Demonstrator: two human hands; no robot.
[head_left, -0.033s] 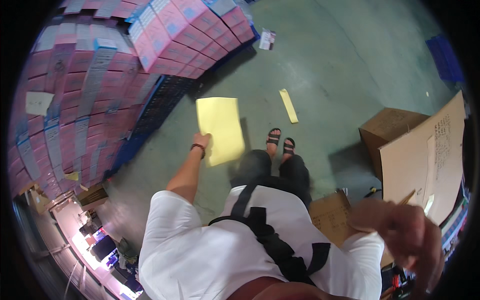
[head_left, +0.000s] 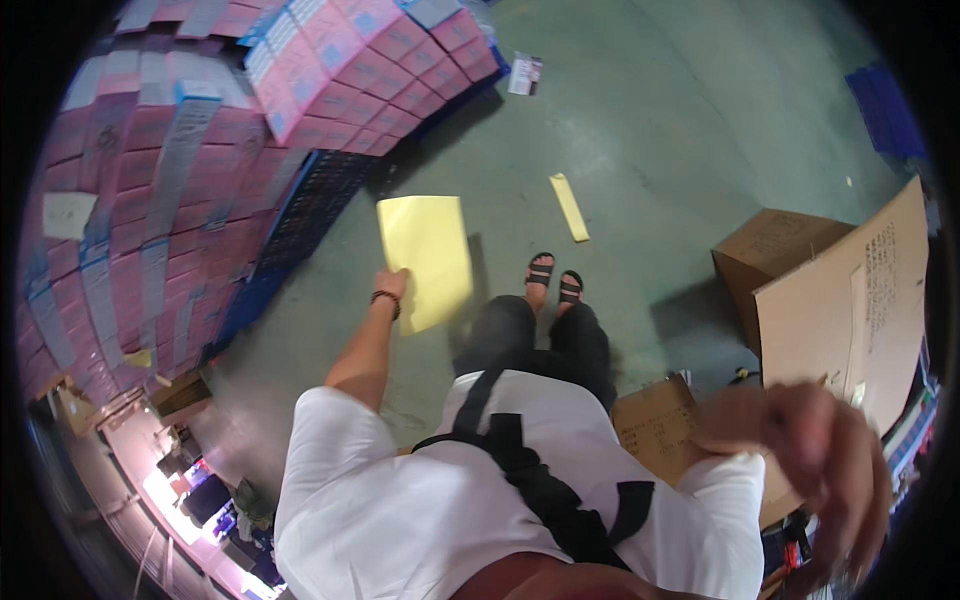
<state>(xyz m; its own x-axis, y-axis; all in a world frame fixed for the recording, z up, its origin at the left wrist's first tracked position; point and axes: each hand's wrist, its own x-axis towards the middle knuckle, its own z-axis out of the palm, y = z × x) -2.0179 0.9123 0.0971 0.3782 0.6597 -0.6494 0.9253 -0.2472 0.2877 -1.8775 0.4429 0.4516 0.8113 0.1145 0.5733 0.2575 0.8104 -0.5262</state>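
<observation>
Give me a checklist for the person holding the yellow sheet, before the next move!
1. Left hand has a grip on the sheet: ok, at its left edge.
2. Sheet apart from the pink boxes: cannot tell the gap, but they don't overlap in view.
3. Right hand empty: cannot tell, it's blurred.
4. Sandals on both feet: ok.
5. Floor tidy: not ok, a yellow strip lies there.
</observation>
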